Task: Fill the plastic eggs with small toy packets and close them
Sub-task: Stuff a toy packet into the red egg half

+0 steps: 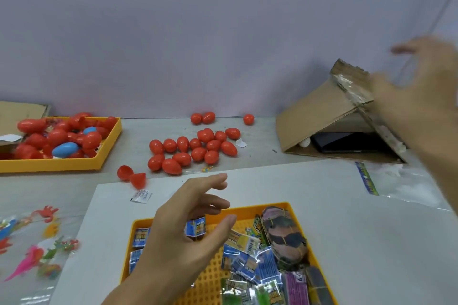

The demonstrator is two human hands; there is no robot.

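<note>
Eggs: one open red egg (131, 177), two halves apart, lies on the worktop just off the far-left corner of the white board (322, 218). A single loose packet (141, 196) sits on that board corner, right beside the halves. Closed red eggs (193, 151) are clustered further back, mid-worktop; more eggs fill the yellow bin (109, 146) at the left edge.

Left hand (188, 228) hovers over the near tray (285, 205) of toy packets (250, 257), fingers relaxed and spread, holding nothing. Right hand (421, 96) is raised by the cardboard box (319, 116) at the right edge, fingers spread, also empty as far as I can see; blurred.

Step in hand, my read: pick a packet for the open egg.

- Take one packet only, pinched by its edge; they overlap in the tray, so a flat grab likely lifts several.
- Or use the loose one already next to the halves, a shorter reach.
- Fold it small enough to sit fully inside one half; any corner across the rim probably stops the snap.
- Halves can roll: steady one with the right hand before seating the other.
</note>
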